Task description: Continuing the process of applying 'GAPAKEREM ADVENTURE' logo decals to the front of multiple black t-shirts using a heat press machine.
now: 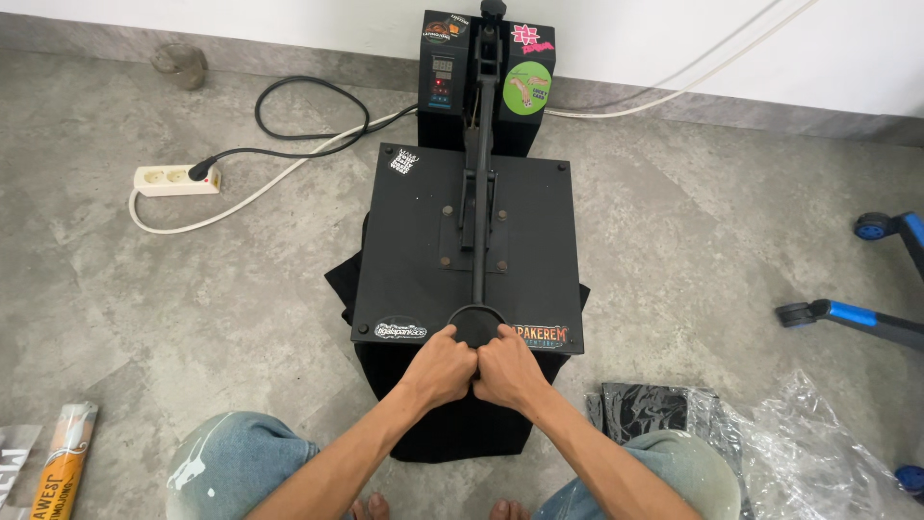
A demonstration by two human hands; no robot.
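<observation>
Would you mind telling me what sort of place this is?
Probably a small home or informal garment-printing workspace: a black heat press sits directly on the grey floor, dark fabric lies under its plate, and it is plugged into a white power strip.

Black heat press point(469, 246) flat on the grey floor, square top plate closed down, stickers on plate and rear control box, long black lever handle point(478, 323) lowered along the plate's middle, black garment point(452, 424) pinned beneath the press, hem spilling out at the front edge
</observation>
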